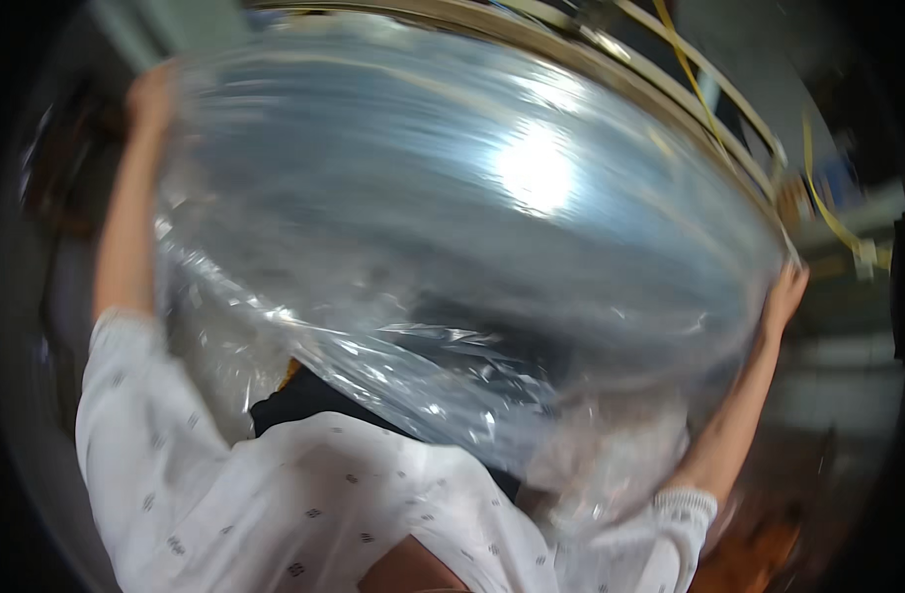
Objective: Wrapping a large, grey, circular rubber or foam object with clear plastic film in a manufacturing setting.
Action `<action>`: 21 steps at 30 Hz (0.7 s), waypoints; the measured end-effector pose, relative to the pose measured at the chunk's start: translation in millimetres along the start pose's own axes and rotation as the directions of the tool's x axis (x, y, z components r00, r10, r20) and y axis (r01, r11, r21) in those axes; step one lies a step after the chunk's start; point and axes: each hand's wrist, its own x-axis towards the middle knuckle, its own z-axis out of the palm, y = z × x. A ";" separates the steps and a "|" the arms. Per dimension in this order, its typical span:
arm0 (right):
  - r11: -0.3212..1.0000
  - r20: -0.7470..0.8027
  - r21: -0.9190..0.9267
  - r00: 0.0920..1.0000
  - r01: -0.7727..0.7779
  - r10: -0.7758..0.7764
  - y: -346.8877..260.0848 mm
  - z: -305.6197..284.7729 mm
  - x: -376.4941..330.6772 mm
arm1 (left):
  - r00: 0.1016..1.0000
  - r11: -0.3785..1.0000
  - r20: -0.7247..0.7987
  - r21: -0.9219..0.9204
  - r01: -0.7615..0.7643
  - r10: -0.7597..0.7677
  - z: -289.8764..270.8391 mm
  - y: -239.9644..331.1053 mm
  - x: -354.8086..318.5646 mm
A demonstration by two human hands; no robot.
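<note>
A wide sheet of clear plastic film (373, 198) stretches between my two hands, shiny and smeared by motion, with a bright light reflected in it. At its upper left corner my left hand (152, 94) is closed on the edge, somewhat blurred. On the far right side, lower down, my right hand (788, 290) pinches the sheet's other edge. Loose, crumpled folds of the film (433, 381) hang toward my body. Both arms are spread wide.
Beyond the film runs a long brown table edge or frame (660, 84). Yellow cords or straps (823, 203) hang at the right. A pale upright panel (191, 30) stands at the upper left. Something orange-brown (759, 553) lies at the lower right, blurred.
</note>
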 end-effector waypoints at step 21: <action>0.971 -0.022 -0.085 0.975 -0.222 0.221 135.5 69.8 -2.6 | 0.983 0.907 -0.005 -0.386 0.170 -0.186 133.5 95.7 11.0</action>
